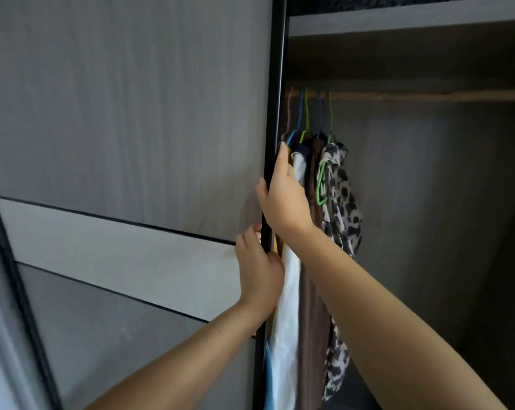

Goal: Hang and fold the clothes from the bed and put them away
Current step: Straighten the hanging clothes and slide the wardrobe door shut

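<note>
While both arms reach up toward the wardrobe, the right hand (284, 196) grips the dark edge of the sliding door (126, 119), its thumb on the front face and its fingers curled round behind the frame. Lower on that same edge, the left hand (259, 270) holds on too, thumb at the front and fingers wrapped out of sight behind it. Just inside the opening, the hung clothes are bunched at the left end of the rail (427, 96): a white garment (288, 291) nearest the door, a brown garment (312, 321) beside it, and an animal-print garment (343, 208) on the right, all on blue and green hangers (305, 119). A shelf (398, 17) runs above the rail.
</note>
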